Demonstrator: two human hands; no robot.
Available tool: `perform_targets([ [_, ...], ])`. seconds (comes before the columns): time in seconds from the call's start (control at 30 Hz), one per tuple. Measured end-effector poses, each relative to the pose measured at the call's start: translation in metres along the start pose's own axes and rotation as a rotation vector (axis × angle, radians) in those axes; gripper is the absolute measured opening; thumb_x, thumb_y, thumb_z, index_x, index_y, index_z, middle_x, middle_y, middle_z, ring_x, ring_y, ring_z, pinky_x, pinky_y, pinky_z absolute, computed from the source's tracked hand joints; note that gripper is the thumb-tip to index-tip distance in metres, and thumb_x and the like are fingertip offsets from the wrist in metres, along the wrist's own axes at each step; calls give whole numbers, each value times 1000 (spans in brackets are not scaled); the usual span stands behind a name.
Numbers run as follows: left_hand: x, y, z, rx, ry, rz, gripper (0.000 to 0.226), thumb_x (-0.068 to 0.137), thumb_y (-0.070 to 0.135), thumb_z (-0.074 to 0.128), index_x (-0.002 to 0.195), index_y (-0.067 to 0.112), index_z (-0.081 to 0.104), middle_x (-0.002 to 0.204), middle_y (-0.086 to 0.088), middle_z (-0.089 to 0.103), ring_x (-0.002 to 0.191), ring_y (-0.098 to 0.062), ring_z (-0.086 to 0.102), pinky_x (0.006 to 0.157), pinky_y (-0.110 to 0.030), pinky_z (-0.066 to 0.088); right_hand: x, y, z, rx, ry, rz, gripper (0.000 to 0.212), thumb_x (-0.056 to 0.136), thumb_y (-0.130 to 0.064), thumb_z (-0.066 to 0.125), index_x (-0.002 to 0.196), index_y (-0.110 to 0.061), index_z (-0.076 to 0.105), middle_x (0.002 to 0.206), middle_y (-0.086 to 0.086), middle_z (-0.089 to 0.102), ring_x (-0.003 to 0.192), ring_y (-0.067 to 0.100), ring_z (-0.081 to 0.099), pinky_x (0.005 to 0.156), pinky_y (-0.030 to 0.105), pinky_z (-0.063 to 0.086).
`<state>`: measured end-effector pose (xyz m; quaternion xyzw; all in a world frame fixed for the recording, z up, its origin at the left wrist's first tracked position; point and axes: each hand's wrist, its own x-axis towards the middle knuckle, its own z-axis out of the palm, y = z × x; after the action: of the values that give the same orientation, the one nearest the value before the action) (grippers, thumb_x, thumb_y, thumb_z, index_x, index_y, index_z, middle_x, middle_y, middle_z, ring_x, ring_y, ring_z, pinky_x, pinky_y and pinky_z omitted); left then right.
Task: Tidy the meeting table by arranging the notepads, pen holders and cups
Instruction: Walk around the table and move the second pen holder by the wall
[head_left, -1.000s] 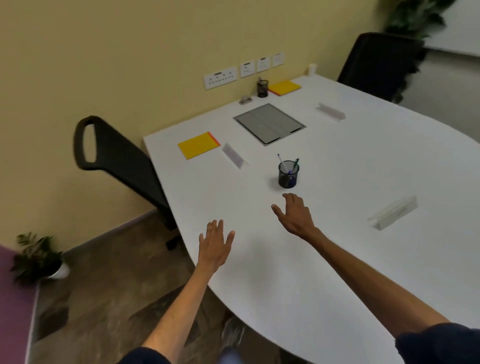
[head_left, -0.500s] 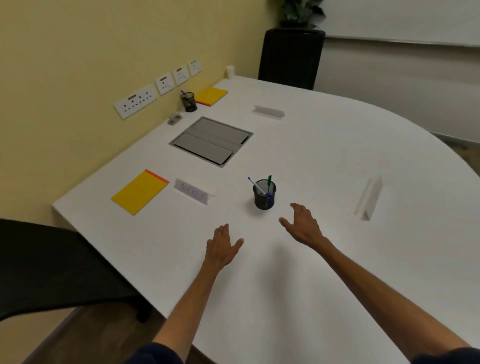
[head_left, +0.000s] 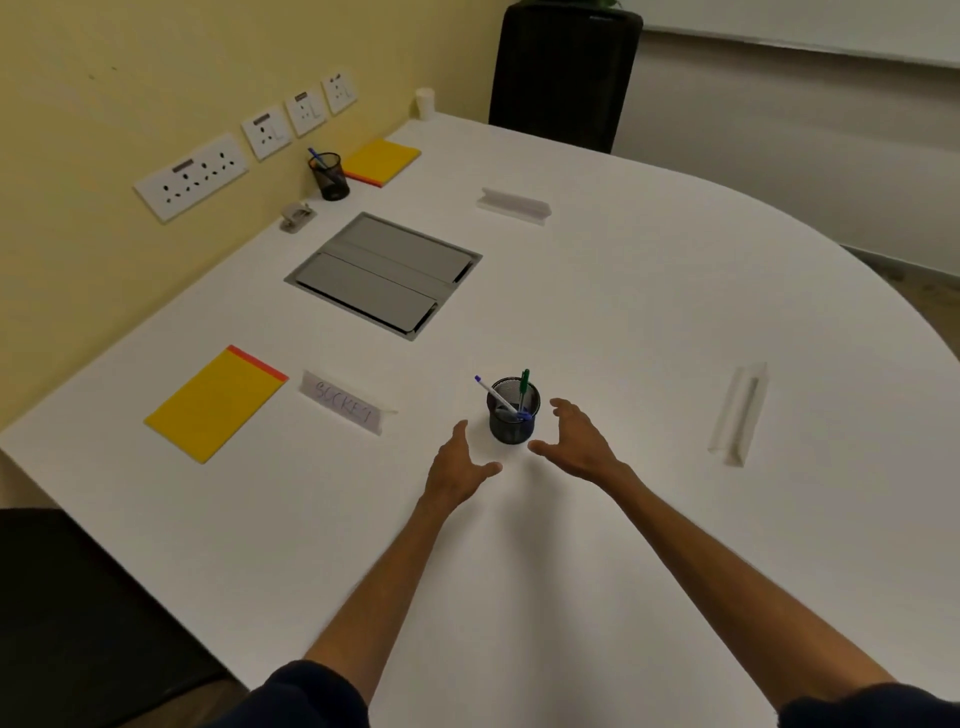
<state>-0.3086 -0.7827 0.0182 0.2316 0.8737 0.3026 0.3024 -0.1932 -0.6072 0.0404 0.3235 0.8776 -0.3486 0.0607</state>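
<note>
A black mesh pen holder (head_left: 511, 418) with a white pen and a green pen stands mid-table. My left hand (head_left: 460, 465) hovers open just to its left and nearer me, and my right hand (head_left: 576, 441) is open close on its right; neither touches it. A yellow notepad (head_left: 215, 402) lies at the near left. A second yellow notepad (head_left: 382, 161) and another black pen holder (head_left: 328, 175) sit by the wall. A small white cup (head_left: 425, 103) stands at the far corner.
The white table (head_left: 649, 322) has a grey cable hatch (head_left: 384, 274) in it. Three name-card stands lie on it: one marked "SOCKET" (head_left: 345, 405), one far (head_left: 514, 203), one right (head_left: 740, 413). A small stapler-like item (head_left: 296, 215) sits by the wall sockets. Black chairs stand far (head_left: 563, 67) and near left (head_left: 78, 613).
Both hands have moved forward and now flank the pen holder closely. The view has shifted right and nearer to the table.
</note>
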Motion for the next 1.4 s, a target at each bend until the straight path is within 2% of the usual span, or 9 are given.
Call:
perform_targets([
  [0.13,31,12,-2,-61,-59,46,106,72,28,86,154,12,20,155,-8,35,142,-27,34,109,-32,32,34,-5,1,2,-26,6,90,79,-31,75,150,-9,24,152,11,35,137,27,35,108,40,37],
  [0.27,51,22,1,-78,-70,70,107,64,11,89,150,9,26,148,-10,44,135,-28,42,94,-20,33,57,-9,8,23,-33,-3,73,75,-15,75,138,-7,40,140,13,48,124,29,47,96,37,43],
  [0.5,57,21,12,-92,-37,126,83,70,-1,78,140,10,36,131,-8,59,114,-28,58,81,-22,43,63,5,21,147,44,-21,78,71,-30,82,136,-13,42,130,6,56,112,24,57,89,37,48],
  [0.63,42,27,10,-79,0,194,70,77,4,72,138,9,37,129,-7,59,112,-26,59,84,-24,44,46,9,15,189,71,-48,78,70,-34,83,135,-16,43,129,2,57,110,20,58,87,33,48],
  [0.73,22,40,3,-126,34,215,73,78,15,78,138,8,36,129,-1,56,111,-18,58,88,-22,45,30,4,5,221,89,-90,76,68,-35,85,132,-18,45,126,0,59,106,16,58,86,31,48],
  [0.9,-16,57,-10,-169,141,260,72,77,26,81,132,10,38,132,-3,55,113,-16,56,85,-18,46,-2,-15,-16,250,120,-167,75,65,-38,86,127,-22,48,121,-6,60,104,14,59,87,33,50],
  [1.1,-67,69,-33,-166,246,342,76,73,40,83,130,13,41,128,-1,55,107,-9,53,81,-12,45,-44,-38,-35,289,141,-281,78,65,-44,86,127,-17,48,122,-3,61,108,13,59,89,29,49],
  [1.27,-107,60,-45,-189,346,320,74,67,50,84,120,20,42,116,7,56,106,-11,56,81,-16,49,-73,-61,-33,327,132,-365,86,62,-49,86,129,-15,46,126,2,60,110,16,58,93,31,49],
  [1.4,-139,47,-63,-225,420,262,70,66,43,86,115,21,42,111,7,57,102,-10,56,75,-6,38,-96,-92,-28,354,101,-445,88,62,-45,88,131,-12,45,128,4,59,113,19,57,95,28,47],
])
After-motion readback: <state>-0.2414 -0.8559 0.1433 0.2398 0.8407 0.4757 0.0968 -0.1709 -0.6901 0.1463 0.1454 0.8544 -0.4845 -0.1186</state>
